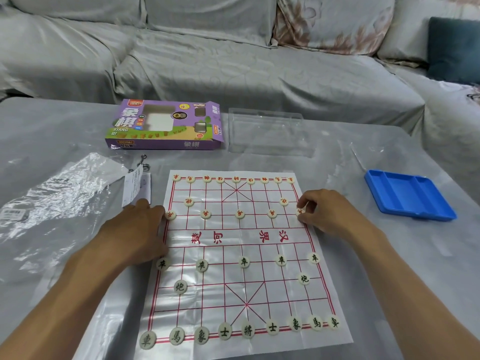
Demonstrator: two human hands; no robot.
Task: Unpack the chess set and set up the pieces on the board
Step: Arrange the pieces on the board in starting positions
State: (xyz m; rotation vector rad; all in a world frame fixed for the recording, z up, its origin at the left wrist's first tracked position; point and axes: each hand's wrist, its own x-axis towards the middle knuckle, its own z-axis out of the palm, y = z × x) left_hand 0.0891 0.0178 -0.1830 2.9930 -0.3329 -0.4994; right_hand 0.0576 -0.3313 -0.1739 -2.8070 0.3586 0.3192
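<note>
Paper board point(244, 245) is lying at frame centre, pieces set along its lines; midline is reading 楚河 / 汉界. Right hand point(324, 214) is pinching a red 兵 piece point(300, 211) at the board's right edge. Left hand point(140, 229) is resting flat, fingers relaxed, at the left edge. Purple box point(163, 126), upper left, is reading "XIANG QI".

White board point(241, 245) with red grid; cream pieces point(244, 261) lettered black or red; purple box point(166, 126); blue tray point(407, 196).
</note>
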